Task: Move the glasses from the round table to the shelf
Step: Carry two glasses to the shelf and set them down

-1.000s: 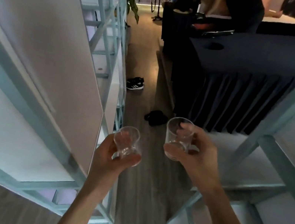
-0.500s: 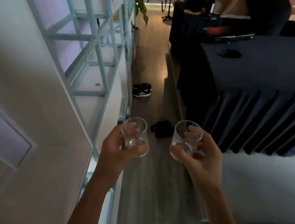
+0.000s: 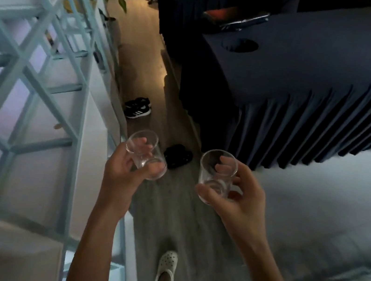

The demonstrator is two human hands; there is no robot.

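Observation:
My left hand (image 3: 122, 174) grips a small clear glass (image 3: 145, 154), tilted with its mouth toward me. In my right hand (image 3: 240, 203) is a second clear glass (image 3: 216, 175), held nearly upright by the fingers around its side. Both glasses look empty and are carried side by side above a wooden floor. A pale blue metal-framed shelf (image 3: 29, 70) with white boards runs along my left. The round table is not in view.
A long table with a dark pleated skirt (image 3: 310, 92) stands ahead on the right. Black sneakers (image 3: 137, 107) and dark slippers (image 3: 178, 156) lie on the floor aisle. My foot in a white clog (image 3: 166, 269) shows below. A white surface (image 3: 315, 211) lies at right.
The view has swung as I walk: the shelf frame now fills the left, the right-side frame has gone, and my foot appears. Both hands keep hold of their glasses.

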